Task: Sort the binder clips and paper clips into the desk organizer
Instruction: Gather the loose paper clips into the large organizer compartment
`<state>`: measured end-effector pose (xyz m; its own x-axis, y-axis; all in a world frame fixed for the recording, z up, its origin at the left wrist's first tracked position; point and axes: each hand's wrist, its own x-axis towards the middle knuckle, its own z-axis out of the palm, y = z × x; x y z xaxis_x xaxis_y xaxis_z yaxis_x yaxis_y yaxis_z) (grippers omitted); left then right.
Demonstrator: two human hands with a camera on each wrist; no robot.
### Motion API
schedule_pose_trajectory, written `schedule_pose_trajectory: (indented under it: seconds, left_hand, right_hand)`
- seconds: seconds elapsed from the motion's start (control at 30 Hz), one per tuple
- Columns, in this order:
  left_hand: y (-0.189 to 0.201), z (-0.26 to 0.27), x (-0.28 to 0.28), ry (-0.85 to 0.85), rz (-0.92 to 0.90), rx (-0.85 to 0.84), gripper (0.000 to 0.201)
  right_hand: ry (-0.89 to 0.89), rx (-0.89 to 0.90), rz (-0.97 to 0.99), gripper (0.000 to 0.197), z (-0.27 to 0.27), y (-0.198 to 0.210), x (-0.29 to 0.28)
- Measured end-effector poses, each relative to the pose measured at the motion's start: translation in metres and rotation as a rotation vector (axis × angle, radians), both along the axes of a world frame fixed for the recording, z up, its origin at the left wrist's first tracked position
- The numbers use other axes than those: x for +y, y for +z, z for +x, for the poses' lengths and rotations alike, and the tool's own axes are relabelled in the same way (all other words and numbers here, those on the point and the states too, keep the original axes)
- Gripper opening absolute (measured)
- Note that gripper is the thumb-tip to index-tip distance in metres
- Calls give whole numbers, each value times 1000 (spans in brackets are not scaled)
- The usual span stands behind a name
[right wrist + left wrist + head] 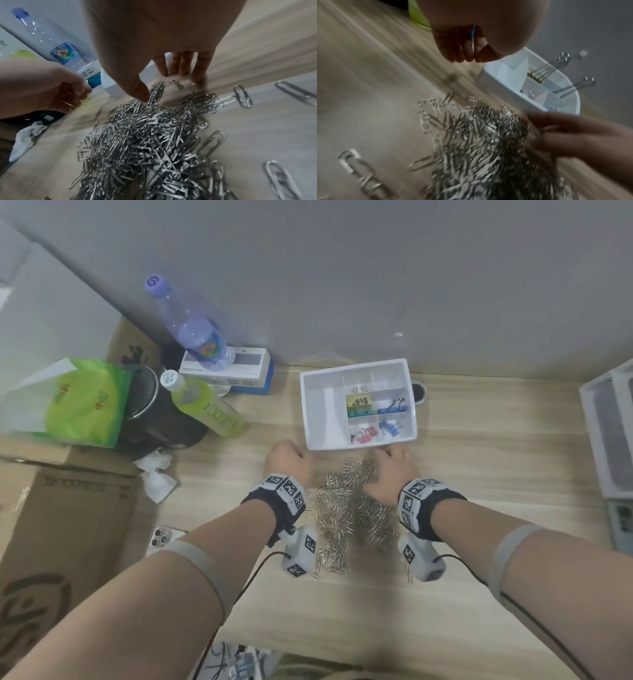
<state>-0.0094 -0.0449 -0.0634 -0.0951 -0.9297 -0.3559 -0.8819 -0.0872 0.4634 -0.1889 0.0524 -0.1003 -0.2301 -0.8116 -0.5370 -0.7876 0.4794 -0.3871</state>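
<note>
A white desk organizer stands on the wooden desk, with coloured binder clips in its right compartments and a few paper clips in a back one. In front of it lies a big heap of silver paper clips. My right hand is spread over the far end of the heap, its fingers straight down on the desk and the thumb on the clips. My left hand is curled into a fist by the organizer's front left corner; metal glints show between its fingers.
Two bottles, a small box, a green packet and a black pot crowd the left. Crumpled tissue and a phone lie near cardboard boxes. Clear plastic bins stand at the right edge.
</note>
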Motion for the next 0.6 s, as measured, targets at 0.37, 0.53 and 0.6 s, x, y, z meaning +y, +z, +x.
schedule_pose_trajectory:
  seconds: [0.37, 0.53, 0.6]
  left_hand:
    - [-46, -9, 42, -574, 73, -90, 67]
    - [-44, -5, 54, -618, 144, -64, 61]
    - [-42, 0, 57, -643, 175, -73, 56]
  right_hand:
    - [152, -61, -130, 66, 25, -15, 1]
    - [162, -103, -118, 60, 31, -13, 16]
    - [193, -100, -113, 55, 34, -11, 27]
